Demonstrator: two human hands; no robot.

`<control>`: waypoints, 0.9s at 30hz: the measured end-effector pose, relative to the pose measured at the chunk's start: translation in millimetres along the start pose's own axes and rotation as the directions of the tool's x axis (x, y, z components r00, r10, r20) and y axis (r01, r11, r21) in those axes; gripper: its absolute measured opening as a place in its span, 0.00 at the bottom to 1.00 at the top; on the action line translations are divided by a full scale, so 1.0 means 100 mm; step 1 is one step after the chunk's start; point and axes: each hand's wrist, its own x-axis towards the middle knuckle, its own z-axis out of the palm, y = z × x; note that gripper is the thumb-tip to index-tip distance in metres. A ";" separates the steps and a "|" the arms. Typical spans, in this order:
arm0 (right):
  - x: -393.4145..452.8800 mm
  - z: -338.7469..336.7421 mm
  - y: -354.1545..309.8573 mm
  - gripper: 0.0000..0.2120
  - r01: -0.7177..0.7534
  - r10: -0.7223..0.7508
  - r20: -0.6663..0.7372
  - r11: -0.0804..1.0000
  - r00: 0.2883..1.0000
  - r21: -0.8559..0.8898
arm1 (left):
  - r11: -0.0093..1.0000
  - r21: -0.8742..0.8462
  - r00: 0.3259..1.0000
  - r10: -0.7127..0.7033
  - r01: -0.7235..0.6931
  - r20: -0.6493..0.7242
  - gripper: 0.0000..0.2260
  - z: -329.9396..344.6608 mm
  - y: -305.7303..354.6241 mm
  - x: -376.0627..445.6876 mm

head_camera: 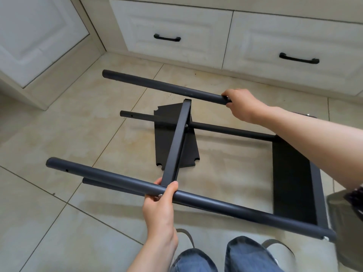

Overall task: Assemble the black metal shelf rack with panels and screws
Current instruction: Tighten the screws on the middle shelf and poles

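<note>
The partly built black rack lies on its side over the tiled floor. My left hand (160, 203) grips the near tube (225, 205) where a middle panel (177, 142), seen edge-on, meets it; a screw head shows by my thumb. My right hand (242, 107) grips the end of the far tube (163, 86). A third tube (225, 130) runs lower, between them. A fixed panel (294, 181) joins the tubes at the right end. Loose black panels (172, 138) lie flat on the floor beneath.
White cabinets with black drawer handles (167, 37) line the back and left. A fourth tube (110, 185) shows just under the near one. My knees in jeans (245, 254) are at the bottom edge. Something dark (353, 201) sits at the right border.
</note>
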 end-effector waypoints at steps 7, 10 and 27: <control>-0.17 -0.43 -0.05 0.12 -0.048 0.055 -0.091 0.996 0.994 0.078 | 0.991 -0.015 0.987 0.136 -0.135 0.086 0.15 0.03 0.38 -0.04; -0.28 -0.62 -0.07 0.12 -0.065 0.084 -0.141 0.989 0.986 0.135 | 0.980 0.000 0.972 0.197 -0.199 0.131 0.14 0.03 0.58 -0.09; -1.50 -1.28 0.05 0.34 -0.154 0.227 -0.132 0.897 0.965 0.415 | 0.748 0.128 0.667 0.483 -0.651 0.567 0.23 0.00 1.59 -0.61</control>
